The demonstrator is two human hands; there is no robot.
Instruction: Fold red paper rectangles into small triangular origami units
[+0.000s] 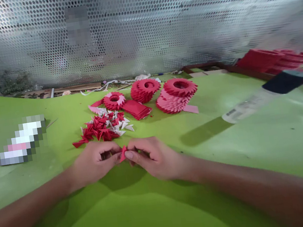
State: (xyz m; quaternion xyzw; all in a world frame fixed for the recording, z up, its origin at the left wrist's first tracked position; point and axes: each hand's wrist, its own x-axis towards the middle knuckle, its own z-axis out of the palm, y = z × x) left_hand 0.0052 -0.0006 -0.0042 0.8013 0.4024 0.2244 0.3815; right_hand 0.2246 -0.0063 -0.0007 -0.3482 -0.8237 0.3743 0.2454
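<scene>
Between my two hands is a small folded piece of red paper (123, 153), pinched at fingertip level above the green table cover. My left hand (94, 161) grips its left side with thumb and forefinger. From the other side, my right hand (156, 158) pinches it, thumb on top. Just beyond my hands lies a loose pile of red and white folded paper pieces (100, 126). Behind the pile stand ringed paper structures of interlocked pieces: a small red and pink ring (114, 100), a red one (145, 90) and a taller red and pink one (176, 94).
A stack of red paper (136, 109) lies among the rings. On the right, a clear bottle with a dark cap (252, 102) lies on its side. Red sheets (271, 59) sit in the far right corner. A blurred-out object (20, 142) is at left; a perforated metallic sheet (138, 24) rises behind.
</scene>
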